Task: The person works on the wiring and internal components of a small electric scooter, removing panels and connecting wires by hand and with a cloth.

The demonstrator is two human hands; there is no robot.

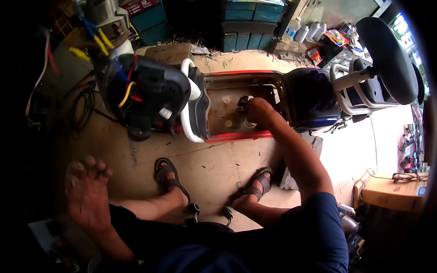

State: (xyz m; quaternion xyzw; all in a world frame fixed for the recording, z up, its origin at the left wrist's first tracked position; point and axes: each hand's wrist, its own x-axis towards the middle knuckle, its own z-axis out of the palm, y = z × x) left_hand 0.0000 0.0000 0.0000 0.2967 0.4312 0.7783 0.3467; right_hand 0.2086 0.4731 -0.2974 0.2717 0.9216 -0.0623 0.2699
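Observation:
In front of me an electric scooter lies lengthwise, its open brown floor compartment [218, 113] edged in red. My right hand [261, 110] reaches down into that compartment with its fingers curled closed. Small dark fittings [243, 103] sit right against the fingertips; whether the fingers grip one of them is hidden. Off to the lower left, my left hand [88, 195] is raised over my thigh, palm showing and fingers spread, holding nothing.
Loose coloured wires [125, 93] hang over the scooter's dark front end [154, 91]. A black padded backrest [387, 61] rises at the right. Teal-and-black boxes [255, 16], a bottle [291, 29] and several cans [313, 30] stand beyond. A cardboard box [391, 193] is at right.

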